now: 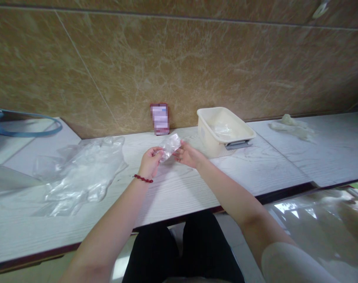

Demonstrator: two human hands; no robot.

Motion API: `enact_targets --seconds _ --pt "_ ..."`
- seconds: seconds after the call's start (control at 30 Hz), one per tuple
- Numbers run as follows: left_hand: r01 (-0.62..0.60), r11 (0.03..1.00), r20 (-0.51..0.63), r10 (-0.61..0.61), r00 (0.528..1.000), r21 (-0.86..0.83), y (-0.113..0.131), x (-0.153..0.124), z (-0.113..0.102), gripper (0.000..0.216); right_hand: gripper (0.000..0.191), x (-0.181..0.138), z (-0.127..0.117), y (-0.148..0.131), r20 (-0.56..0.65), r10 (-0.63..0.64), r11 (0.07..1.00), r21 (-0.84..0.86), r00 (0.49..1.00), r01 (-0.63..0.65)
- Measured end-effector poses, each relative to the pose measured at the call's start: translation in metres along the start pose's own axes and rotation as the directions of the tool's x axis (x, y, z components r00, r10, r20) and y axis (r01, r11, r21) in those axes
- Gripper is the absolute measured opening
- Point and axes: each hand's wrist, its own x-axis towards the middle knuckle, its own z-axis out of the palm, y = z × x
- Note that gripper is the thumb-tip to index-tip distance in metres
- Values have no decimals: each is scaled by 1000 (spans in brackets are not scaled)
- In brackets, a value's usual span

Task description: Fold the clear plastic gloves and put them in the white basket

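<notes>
A small, crumpled piece of clear plastic film [171,147] is held above the white wood-grain table. Its left end is pinched between the thumb and fingers of my left hand [151,160], which has a red bead bracelet on the wrist. At its right end, my right hand [190,154] holds the edge, thumb on top and fingers partly underneath. Whether the film is a folded glove or a bag I cannot tell. To the left lies a flat pile of clear plastic gloves [86,173]. A cream plastic bin [210,137] with some clear plastic inside stands right of my hands.
A phone-like device with a blurred screen [160,119] leans against the brown marbled wall [173,67]. A blue strap [28,116] lies at far left. Pale crumpled plastic [293,126] rests on the table at right. Below the table's front edge at right is clear plastic sheeting [320,228].
</notes>
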Motion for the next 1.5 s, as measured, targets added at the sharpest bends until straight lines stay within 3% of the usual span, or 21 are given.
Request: enact_targets --seconds 0.1,0.3,0.47,0.6,0.7,0.77,0.97,1.23,1.4,1.5 --pt "-29 1000 30 28 999 13 -6 -5 8 35 24 1 4 10 74 12 999 -32 997 -10" --pt "-31 997 171 18 985 71 -4 -15 11 49 27 7 3 15 -76 -187 974 -144 979 175" --pt "-40 998 218 27 976 56 -1 -19 11 55 27 7 3 11 -118 -272 942 -235 955 239" --pt "127 991 157 -117 981 -52 11 -16 8 48 24 4 1 8 -69 -241 910 -363 968 200" --pt "329 944 172 -327 929 17 18 -9 2 25 21 2 1 8 19 -154 879 -453 988 146" --pt "394 916 243 -399 884 71 16 -4 -3 16 19 0 1 9 41 -132 847 -515 990 134" --pt "336 933 299 -360 884 129 8 0 -11 12 16 -3 3 8 52 -144 801 -581 988 147" --pt "261 952 206 -291 934 160 9 2 -10 19 6 0 1 6 71 -156 871 -461 985 171" --pt "319 942 251 -336 908 105 10 1 -9 2 12 2 2 6 31 -181 865 -470 983 175" --pt "332 936 276 -352 895 115 11 -5 -6 9 14 -2 5 4 33 -183 855 -488 983 175"
